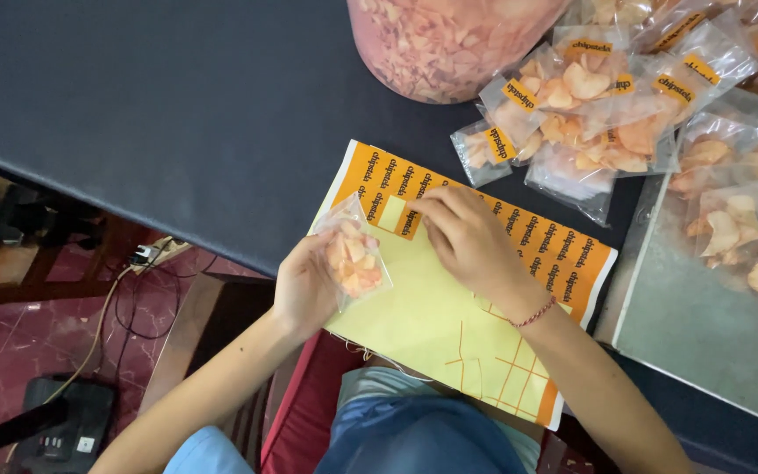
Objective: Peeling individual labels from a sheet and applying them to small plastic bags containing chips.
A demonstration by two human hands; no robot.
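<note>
Floor at 8 o'clock: a black device [63, 430] on red tile, its cables [111, 307] trailing up toward the counter edge. Dark counter [177, 114], filling the upper field from 9 to 12 o'clock. Left hand [304, 285], just left of centre: fingers closed around a small clear packet of pale orange chips [354, 256], held upright just over the near left corner of the sticker sheet. Sticker sheet [432, 325], centre: yellow backing, rows of orange labels along its far edge, lying tilted across the counter's near edge and over the person's lap; several label places toward 5 o'clock are already bare, leaving only orange outline. Right hand [467, 241], centre: palm down on the sheet, fingertips pinched at an orange label [410, 219] in the far row, just beside the packet's top; whether the label is lifted cannot be told. Red thread bracelet [537, 313] on the right wrist. Large clear bag of loose chips [445, 39] at 12 o'clock. Heap of filled, labelled packets [572, 114] at 1 o'clock, touching the sheet's far edge. Grey tray [695, 325] at 3 o'clock, carrying further chip packets [730, 224].
</note>
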